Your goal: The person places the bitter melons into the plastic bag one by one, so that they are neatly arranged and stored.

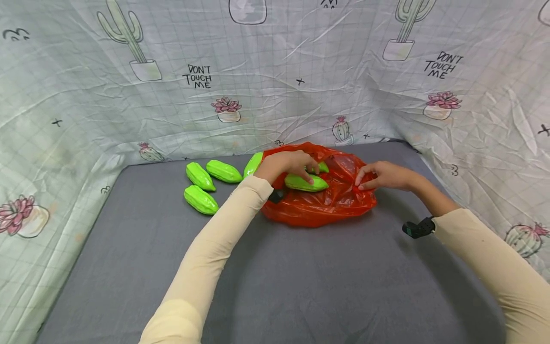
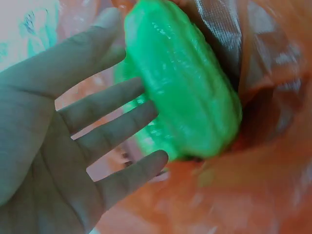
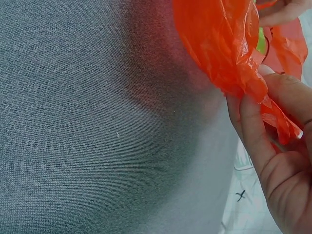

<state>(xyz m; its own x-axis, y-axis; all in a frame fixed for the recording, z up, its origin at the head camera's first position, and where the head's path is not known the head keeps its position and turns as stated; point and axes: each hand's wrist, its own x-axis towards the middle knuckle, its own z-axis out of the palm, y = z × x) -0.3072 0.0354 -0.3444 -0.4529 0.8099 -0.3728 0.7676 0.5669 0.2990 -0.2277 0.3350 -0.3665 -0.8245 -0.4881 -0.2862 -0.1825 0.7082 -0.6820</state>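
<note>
A red plastic bag (image 1: 318, 210) lies spread with its mouth up. Inside it rests a bright green, ridged, elongated gourd-like piece (image 1: 302, 183), with part of a second green piece (image 1: 323, 167) behind. My left hand (image 1: 294, 161) is over the bag's mouth. Its fingers (image 2: 122, 131) are extended beside the green piece (image 2: 183, 83), fingertips right at its side, not curled round it. On the right, my right hand (image 1: 384, 176) pinches the bag's edge; the gathered plastic (image 3: 251, 80) shows between thumb and fingers in the right wrist view.
Left of the bag, several more green pieces (image 1: 200, 199) lie on the grey cloth surface (image 1: 142, 248). One green piece (image 1: 253, 164) sits right at the bag's left edge. A printed fabric backdrop (image 1: 275, 62) hangs round the back and sides.
</note>
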